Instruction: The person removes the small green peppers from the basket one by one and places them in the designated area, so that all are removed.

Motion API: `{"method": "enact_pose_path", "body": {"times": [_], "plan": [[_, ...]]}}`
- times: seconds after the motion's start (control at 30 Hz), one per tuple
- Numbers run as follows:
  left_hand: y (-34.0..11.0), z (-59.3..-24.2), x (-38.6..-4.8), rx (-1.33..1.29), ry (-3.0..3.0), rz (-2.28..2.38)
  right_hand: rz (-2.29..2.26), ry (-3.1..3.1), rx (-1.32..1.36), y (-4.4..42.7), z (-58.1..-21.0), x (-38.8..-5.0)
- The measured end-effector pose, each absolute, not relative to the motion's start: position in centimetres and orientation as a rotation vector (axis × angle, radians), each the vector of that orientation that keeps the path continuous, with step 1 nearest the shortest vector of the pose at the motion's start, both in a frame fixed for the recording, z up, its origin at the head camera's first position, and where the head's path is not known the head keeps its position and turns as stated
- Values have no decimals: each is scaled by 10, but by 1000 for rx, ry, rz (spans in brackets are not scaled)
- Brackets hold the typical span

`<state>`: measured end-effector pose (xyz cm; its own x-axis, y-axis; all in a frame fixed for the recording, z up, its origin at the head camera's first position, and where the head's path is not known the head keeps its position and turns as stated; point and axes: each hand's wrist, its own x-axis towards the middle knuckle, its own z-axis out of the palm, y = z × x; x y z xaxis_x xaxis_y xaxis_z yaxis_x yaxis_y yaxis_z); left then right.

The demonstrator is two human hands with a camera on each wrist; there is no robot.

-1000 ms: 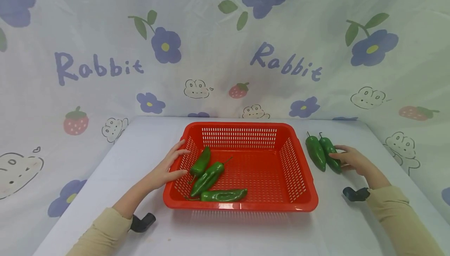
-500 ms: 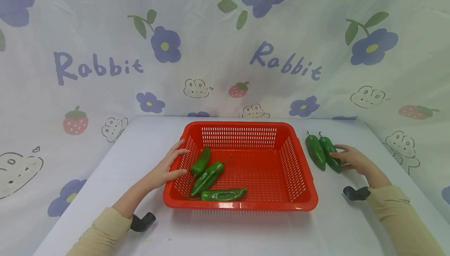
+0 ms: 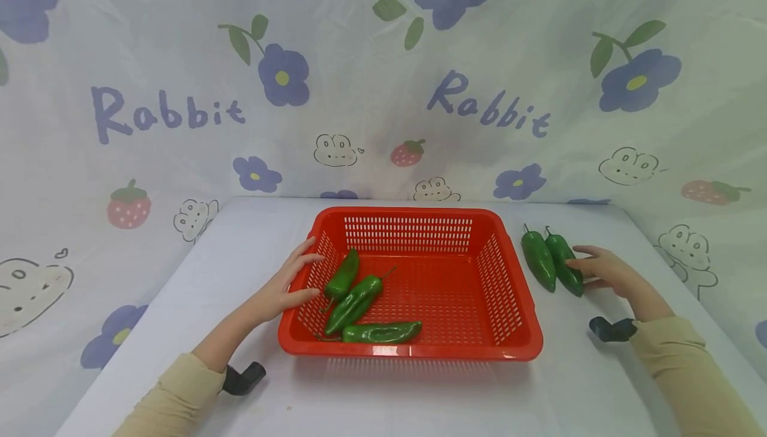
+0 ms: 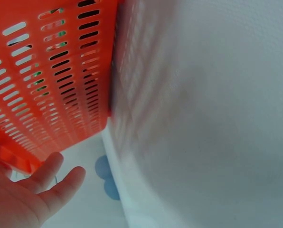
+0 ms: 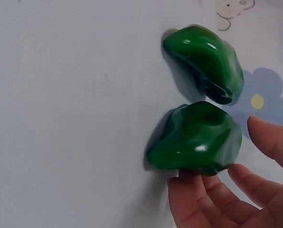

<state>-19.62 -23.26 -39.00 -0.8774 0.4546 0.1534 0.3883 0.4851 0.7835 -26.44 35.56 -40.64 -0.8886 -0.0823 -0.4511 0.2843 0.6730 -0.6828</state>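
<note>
Two green peppers (image 3: 562, 257) beside red basket (image 3: 410, 352)

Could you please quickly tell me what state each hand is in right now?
Left hand: open, resting at the left rim of the red basket.
Right hand: open, at the rightmost green pepper but not closed round it.

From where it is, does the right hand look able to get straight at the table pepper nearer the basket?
Probably not straight across: the outer pepper lies between the right hand and the inner pepper. From above, though, nothing covers the inner pepper, so going over the top looks feasible.
</note>
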Motion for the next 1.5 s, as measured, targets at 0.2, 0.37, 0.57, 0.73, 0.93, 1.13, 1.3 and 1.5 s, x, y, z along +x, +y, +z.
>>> {"method": "enact_pose_path", "body": {"times": [0.2,0.37,0.57,0.73,0.93,1.13,1.3,1.5], "plan": [[-232,-390,-196,748,2642,1367,-1086,2453,125,356,-398,-264],[-232,-390,-196,746,2642,1367,-1060,2479,108,355,-387,-266],[-232,-389,-196,753,2645,1360,-1064,2555,8,344,-365,-268],[-233,-389,-196,753,2644,1356,-1053,2637,-64,325,-341,-267],[-232,-389,-196,755,2645,1360,-1080,2713,-174,295,-313,-264],[-232,-388,-195,751,2643,1362,-1110,2758,-315,259,-287,-259],[-232,-388,-195,748,2637,1370,-1110,2821,-428,228,-274,-255],[-232,-389,-196,747,2624,1386,-1093,2858,-544,194,-267,-253]]}}
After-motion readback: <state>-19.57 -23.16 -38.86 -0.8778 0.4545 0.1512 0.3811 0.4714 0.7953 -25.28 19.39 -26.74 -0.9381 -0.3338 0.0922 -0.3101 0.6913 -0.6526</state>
